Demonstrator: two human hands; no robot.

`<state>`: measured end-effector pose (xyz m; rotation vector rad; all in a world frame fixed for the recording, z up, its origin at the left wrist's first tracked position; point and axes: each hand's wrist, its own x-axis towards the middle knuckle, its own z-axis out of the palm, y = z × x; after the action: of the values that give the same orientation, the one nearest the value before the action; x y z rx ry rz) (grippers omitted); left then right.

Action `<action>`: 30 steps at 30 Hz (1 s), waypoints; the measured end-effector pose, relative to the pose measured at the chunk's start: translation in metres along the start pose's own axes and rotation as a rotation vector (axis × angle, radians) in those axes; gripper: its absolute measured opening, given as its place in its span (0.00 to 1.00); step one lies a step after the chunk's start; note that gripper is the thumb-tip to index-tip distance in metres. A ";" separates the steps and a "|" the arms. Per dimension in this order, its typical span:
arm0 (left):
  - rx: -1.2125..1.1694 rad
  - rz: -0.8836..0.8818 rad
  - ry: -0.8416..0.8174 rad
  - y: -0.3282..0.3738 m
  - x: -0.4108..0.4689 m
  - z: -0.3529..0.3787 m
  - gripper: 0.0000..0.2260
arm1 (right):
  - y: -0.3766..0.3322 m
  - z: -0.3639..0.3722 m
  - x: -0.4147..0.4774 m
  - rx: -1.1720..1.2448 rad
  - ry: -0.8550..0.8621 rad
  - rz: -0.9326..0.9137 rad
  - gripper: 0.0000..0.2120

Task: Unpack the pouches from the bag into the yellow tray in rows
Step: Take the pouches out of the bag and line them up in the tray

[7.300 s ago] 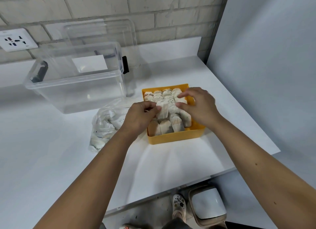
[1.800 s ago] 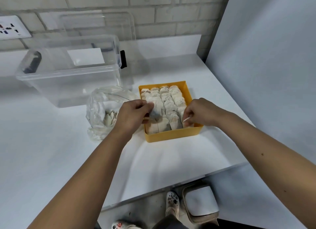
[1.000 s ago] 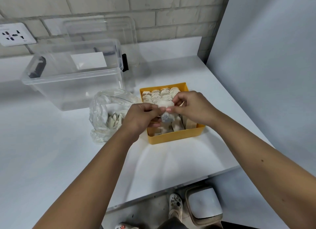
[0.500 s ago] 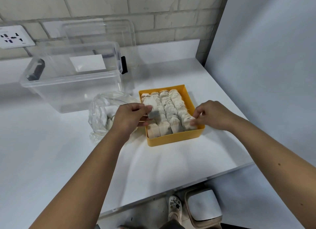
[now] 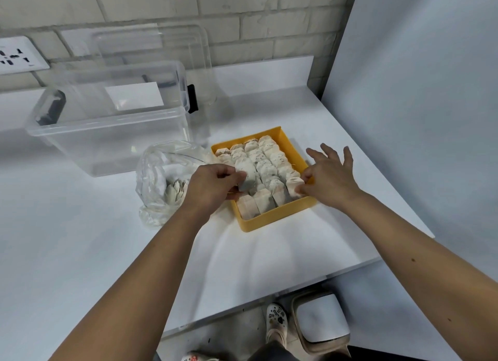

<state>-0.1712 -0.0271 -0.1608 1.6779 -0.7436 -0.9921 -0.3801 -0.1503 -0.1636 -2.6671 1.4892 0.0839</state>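
1. Pouches (image 5: 266, 166), flat off-white paper squares speckled dark, stand packed in rows inside the square yellow tray (image 5: 272, 221) on the white tabletop (image 5: 80, 252).
2. More lie in the crumpled clear plastic bag (image 5: 159, 172) just left of it.
3. Left hand (image 5: 213, 185) pinches one pouch (image 5: 246, 174) over the tray.
4. Right hand (image 5: 328, 177) splays its fingers; thumb and forefinger touch a corner pouch (image 5: 293, 184), grip unclear.
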 end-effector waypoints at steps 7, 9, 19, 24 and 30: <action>0.055 0.019 0.028 0.000 0.005 -0.003 0.09 | 0.009 -0.017 0.005 0.198 0.075 0.064 0.09; 0.068 0.021 0.031 0.000 0.006 -0.003 0.08 | 0.013 -0.025 0.004 0.252 -0.013 0.076 0.08; 0.146 0.058 0.062 -0.002 0.010 -0.006 0.07 | -0.003 -0.009 -0.004 -0.183 -0.074 -0.027 0.10; 0.166 0.071 0.061 -0.003 0.011 -0.008 0.08 | -0.006 -0.010 0.001 -0.342 -0.037 -0.133 0.12; 0.181 0.069 0.061 -0.003 0.012 -0.007 0.07 | -0.008 -0.006 0.006 -0.388 -0.133 -0.189 0.09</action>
<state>-0.1590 -0.0333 -0.1660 1.8176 -0.8657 -0.8422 -0.3701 -0.1516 -0.1582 -3.0112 1.2843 0.5804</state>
